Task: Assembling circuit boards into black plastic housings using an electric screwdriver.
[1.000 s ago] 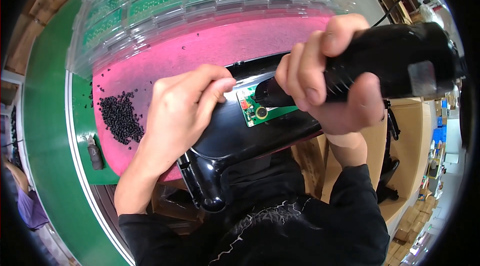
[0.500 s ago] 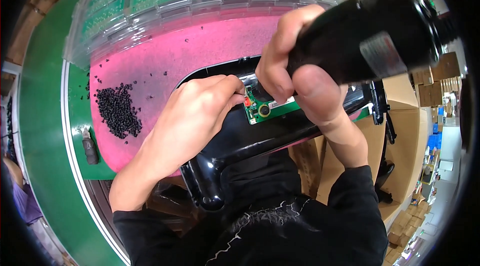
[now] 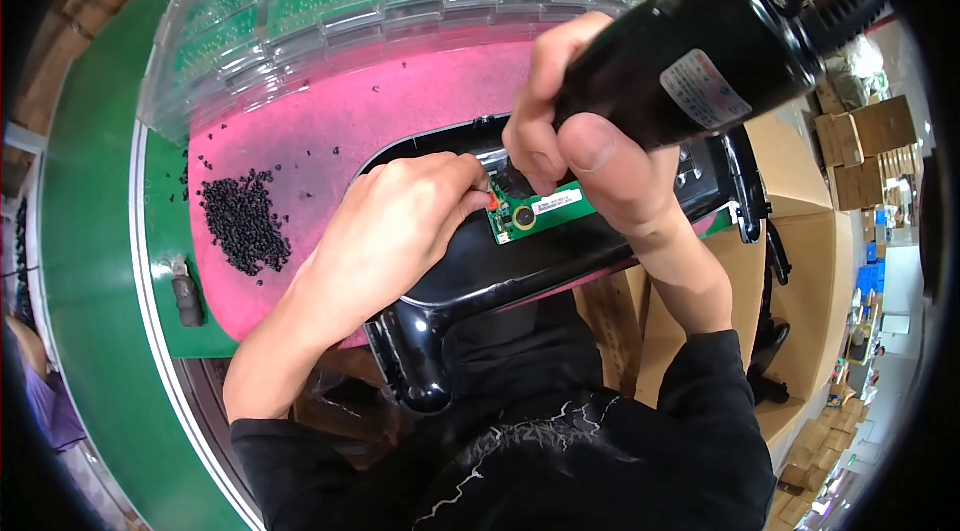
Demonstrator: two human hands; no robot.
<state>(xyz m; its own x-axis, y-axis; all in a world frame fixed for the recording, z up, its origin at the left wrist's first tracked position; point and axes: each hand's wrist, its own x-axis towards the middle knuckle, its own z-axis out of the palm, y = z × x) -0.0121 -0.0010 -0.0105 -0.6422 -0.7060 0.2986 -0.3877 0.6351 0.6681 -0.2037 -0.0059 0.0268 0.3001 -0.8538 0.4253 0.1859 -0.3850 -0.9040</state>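
Note:
My right hand (image 3: 625, 166) is wrapped around a thick black electric screwdriver (image 3: 690, 61) with a silver label and a ribbed cable end. The tool slants down leftward toward a green circuit board (image 3: 560, 222), its tip hidden behind my fingers. That board lies in a glossy black plastic housing (image 3: 470, 276) and carries a round black part and a white sticker. My left hand (image 3: 405, 211) is closed in a pinch at the board's left end, next to a small orange part (image 3: 493, 201). What the pinch holds, if anything, is hidden.
The housing rests on a pink mat (image 3: 330, 191). A pile of small black screws (image 3: 245, 221) lies left. Clear trays of green boards (image 3: 380, 6) are stacked behind. A small dark, wrapped object (image 3: 186, 296) sits at the left edge. An open cardboard box (image 3: 810, 321) stands right.
The screwdriver and my right hand have shifted left and slightly up, uncovering more of the board's sticker. My left hand stays pinched at the board's left end.

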